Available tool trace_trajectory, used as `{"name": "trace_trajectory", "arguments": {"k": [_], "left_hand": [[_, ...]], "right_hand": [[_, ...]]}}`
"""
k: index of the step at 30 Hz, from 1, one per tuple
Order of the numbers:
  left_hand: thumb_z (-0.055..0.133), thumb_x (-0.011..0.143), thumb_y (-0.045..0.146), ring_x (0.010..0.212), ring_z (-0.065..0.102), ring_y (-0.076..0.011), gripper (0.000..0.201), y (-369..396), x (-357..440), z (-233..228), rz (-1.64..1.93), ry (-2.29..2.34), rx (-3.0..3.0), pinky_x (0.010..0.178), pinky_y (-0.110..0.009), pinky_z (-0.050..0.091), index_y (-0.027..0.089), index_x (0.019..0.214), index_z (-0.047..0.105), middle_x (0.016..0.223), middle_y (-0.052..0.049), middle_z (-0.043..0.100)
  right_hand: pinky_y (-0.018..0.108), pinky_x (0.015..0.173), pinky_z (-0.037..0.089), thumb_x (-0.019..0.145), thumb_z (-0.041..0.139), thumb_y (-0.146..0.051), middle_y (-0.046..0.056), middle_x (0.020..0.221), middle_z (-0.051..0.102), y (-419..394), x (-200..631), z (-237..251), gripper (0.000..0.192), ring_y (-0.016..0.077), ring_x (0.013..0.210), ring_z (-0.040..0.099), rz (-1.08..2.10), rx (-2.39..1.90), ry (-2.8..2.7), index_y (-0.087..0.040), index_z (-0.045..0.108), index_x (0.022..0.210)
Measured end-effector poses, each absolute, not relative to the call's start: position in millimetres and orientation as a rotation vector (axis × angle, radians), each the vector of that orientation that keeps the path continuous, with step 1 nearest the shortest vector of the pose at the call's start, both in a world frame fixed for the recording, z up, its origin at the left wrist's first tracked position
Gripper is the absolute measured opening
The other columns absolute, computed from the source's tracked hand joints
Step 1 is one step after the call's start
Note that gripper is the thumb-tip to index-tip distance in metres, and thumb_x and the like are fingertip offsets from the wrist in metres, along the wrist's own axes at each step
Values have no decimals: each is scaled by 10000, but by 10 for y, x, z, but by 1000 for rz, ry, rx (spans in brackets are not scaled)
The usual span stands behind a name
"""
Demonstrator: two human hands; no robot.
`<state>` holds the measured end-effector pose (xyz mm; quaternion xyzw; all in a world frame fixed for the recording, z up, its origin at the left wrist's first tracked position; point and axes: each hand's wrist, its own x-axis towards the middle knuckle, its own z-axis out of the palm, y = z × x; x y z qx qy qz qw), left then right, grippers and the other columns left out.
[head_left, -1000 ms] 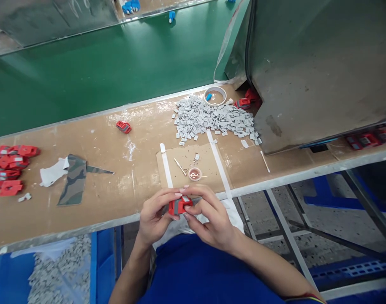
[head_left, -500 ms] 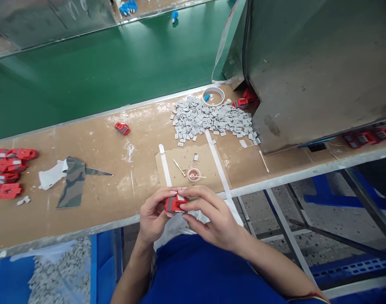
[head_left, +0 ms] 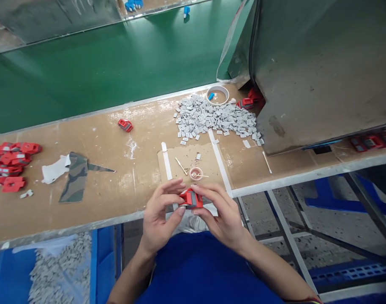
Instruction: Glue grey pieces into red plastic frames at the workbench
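I held a small red-and-grey piece [head_left: 193, 200] in my hands by the near edge of the bench [head_left: 107, 143] — my left hand [head_left: 161, 213] pinching one end, my right hand [head_left: 223, 215] grasping the other. Just beyond sat a little cup [head_left: 196, 179], a thin stick [head_left: 203, 175] across it. Farther back lay a heap of grey tiles [head_left: 205, 118] — a tape roll [head_left: 227, 95] at its back edge, a lone red piece [head_left: 125, 125] off left.

lane: bench [head_left: 145, 158] between camouflage scrap [head_left: 75, 179] and stick [head_left: 180, 166] | obstacles ahead of right hand [head_left: 224, 216]: cup [head_left: 196, 176], tile heap [head_left: 216, 117], metal housing [head_left: 322, 84]
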<state>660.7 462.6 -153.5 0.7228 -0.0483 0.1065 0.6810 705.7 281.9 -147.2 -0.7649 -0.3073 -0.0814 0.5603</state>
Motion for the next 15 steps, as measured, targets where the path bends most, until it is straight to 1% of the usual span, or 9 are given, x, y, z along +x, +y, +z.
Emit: {"name": "trace_trajectory", "arguments": {"k": [3,8,10,12,15], "left_hand": [[720,951,164,1182,721,-261,82,4632,6609,-1488,278,-60,1646,1010,-405,617,206,1019,739,1300,-137,697],[733,945,171,1125,736,-232,42,4585,6630,-1456,269,-5,1603,949,-334,621,196,979,741,1177,-124,751],[743,943,192,1102,741,-237,15,4580,6644,-1452,236,17,1583,921,-330,622,187,957,744,1148,-131,763],[752,941,215,1085,744,-242,35,4583,6657,-1451,210,31,1555,905,-333,622,181,945,748,1135,-136,768],[761,934,220,1076,742,-235,38,4600,6668,-1453,193,34,1540,912,-330,612,183,940,755,1120,-128,773]], "right_hand": [[367,864,664,1039,634,-249,129,1156,712,2820,7068,-1476,461,250,1053,745,-176,-1793,-714,-252,548,1492],[353,868,658,1021,663,-227,112,1139,717,2855,7081,-1491,460,237,1044,741,-165,-1763,-697,-263,573,1471],[361,862,659,1018,668,-229,110,1136,718,2855,7081,-1497,453,240,1033,743,-150,-1763,-689,-265,577,1461],[372,856,660,1021,665,-239,112,1138,717,2852,7079,-1499,438,244,1028,744,-134,-1767,-686,-261,576,1449],[366,846,659,1030,651,-244,111,1122,711,2848,7084,-1492,390,238,1018,741,-122,-1763,-678,-248,583,1414]]}}
